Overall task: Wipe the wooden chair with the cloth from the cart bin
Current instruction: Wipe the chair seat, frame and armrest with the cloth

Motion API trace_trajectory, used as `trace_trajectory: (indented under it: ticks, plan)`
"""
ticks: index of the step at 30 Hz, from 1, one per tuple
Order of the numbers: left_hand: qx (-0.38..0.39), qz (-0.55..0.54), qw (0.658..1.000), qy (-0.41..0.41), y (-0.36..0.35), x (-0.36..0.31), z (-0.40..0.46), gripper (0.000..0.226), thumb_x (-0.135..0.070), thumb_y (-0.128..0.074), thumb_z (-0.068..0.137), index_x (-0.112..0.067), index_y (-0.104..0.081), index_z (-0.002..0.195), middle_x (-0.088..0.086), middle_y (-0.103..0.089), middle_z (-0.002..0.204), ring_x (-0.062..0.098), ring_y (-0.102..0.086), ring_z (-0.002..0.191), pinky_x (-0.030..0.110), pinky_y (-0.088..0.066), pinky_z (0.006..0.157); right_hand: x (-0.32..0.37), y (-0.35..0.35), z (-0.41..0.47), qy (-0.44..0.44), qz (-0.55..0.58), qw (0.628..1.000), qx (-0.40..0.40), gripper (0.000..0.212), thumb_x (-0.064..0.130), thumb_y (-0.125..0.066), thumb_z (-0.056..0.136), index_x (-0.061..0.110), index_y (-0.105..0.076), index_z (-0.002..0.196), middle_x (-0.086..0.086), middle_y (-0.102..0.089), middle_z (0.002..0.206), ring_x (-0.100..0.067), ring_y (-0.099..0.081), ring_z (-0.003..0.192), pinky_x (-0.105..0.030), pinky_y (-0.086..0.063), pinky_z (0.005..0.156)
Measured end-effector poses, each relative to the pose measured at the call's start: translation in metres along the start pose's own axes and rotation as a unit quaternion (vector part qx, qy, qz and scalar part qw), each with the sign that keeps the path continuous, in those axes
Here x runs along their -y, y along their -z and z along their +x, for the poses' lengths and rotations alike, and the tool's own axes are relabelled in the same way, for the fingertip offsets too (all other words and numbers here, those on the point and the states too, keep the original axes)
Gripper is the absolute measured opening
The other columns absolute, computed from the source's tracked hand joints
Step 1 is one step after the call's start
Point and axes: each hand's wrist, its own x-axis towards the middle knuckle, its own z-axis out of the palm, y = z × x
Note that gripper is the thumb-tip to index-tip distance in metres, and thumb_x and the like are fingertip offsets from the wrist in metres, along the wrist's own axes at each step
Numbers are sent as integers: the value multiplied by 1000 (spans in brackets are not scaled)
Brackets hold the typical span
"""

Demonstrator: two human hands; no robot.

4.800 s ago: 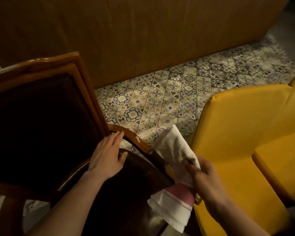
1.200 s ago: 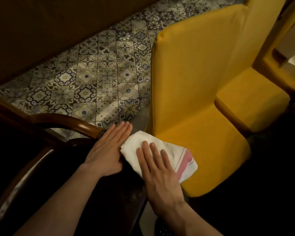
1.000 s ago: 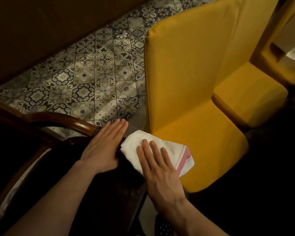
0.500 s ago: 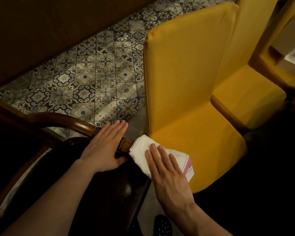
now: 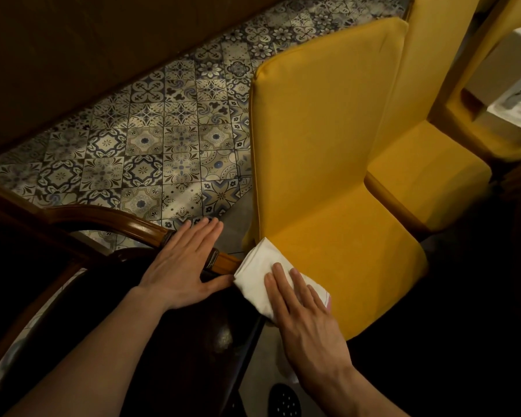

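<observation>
The wooden chair (image 5: 115,219) fills the lower left, with a curved brown frame and a dark seat. My left hand (image 5: 182,264) lies flat on the seat's front corner, fingers together, holding nothing. The folded white cloth (image 5: 254,275) with a pink stripe sits on the chair's right front corner. My right hand (image 5: 306,320) presses flat on top of the cloth, fingers stretched out, covering its near half.
A yellow upholstered chair (image 5: 328,164) stands right beside the wooden chair, nearly touching the cloth. A second yellow chair (image 5: 427,173) is behind it. Patterned floor tiles (image 5: 151,139) spread ahead, bounded by a brown wooden wall (image 5: 88,43). A white object (image 5: 518,106) is at the far right.
My right hand has slid the cloth to the right along the chair's front edge and off the corner, uncovering more wood beside my left hand. My left hand stays in place.
</observation>
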Motion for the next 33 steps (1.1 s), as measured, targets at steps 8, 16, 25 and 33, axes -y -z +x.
trace_trajectory:
  ticks: [8, 16, 25, 33]
  plan:
    - [6, 2, 1000, 0, -1, 1, 0, 111, -93, -20, 78, -21, 8, 159, -4, 7, 168, 6, 19, 151, 39, 7, 125, -13, 6, -8, -39, -16, 996, 83, 75, 24, -41, 101, 16, 8, 156, -6, 9, 167, -37, -7, 151, -56, -30, 112]
    - [2, 0, 1000, -2, -3, 3, 0, 110, -93, -19, 79, -22, 7, 159, -5, 4, 168, 6, 17, 151, 38, 7, 124, -73, -27, -64, -130, -66, 968, 205, 58, 21, -23, 104, 18, 0, 157, -14, 5, 166, -36, -14, 150, -48, -23, 119]
    - [134, 35, 990, 41, 22, -10, 4, 110, -89, -19, 80, -19, 15, 157, 1, 16, 167, 13, 19, 151, 38, 12, 123, -71, -7, -86, -219, 78, 963, 134, 68, 34, -62, 84, 45, -28, 141, 6, -52, 132, -21, -55, 120, -34, -48, 92]
    - [51, -112, 991, -60, 80, -96, -25, 99, -77, -54, 79, -46, 1, 156, -17, -15, 164, -11, 4, 136, 18, 12, 111, -72, 74, -85, -194, 242, 948, 68, 57, 21, -82, 68, 36, -55, 116, 3, -67, 104, -21, -63, 92, -40, -53, 77]
